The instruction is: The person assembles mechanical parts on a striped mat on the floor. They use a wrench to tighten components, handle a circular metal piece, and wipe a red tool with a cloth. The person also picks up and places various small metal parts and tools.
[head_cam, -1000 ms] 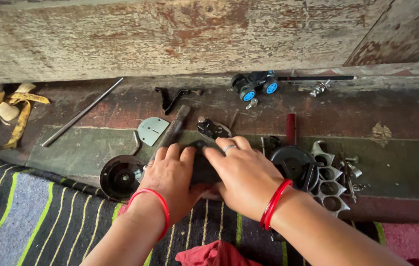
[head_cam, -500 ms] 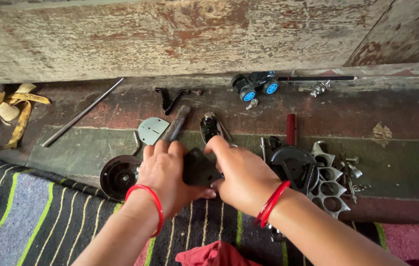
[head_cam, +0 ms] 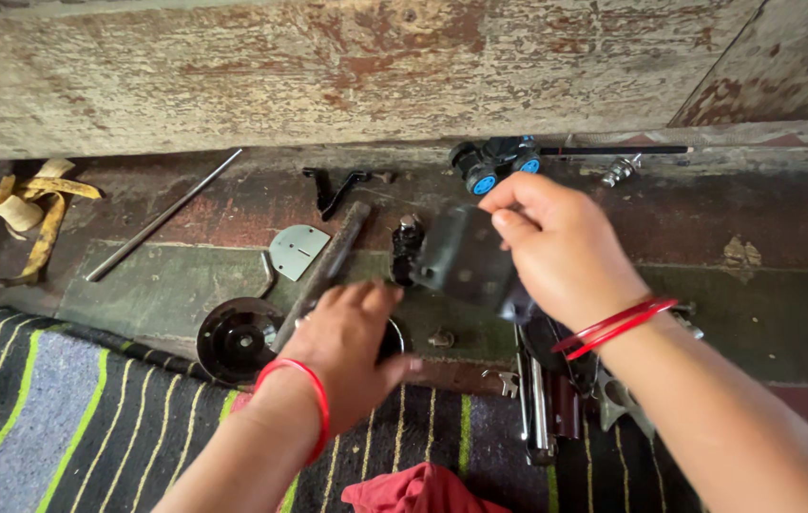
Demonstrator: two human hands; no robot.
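right hand [head_cam: 556, 252] pinches the dark metal plate [head_cam: 461, 258] aloft, tilted, just right of and above the left hand [head_cam: 352, 342], which presses fingers-down on a small round part [head_cam: 391, 337] on the floor.

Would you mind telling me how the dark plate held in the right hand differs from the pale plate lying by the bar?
The dark plate is near black, larger and lifted in the right hand; the pale plate is light grey, smaller and lies flat on the floor, untouched. The dark one is blurred; the pale one shows small holes. Both look like flat metal parts.
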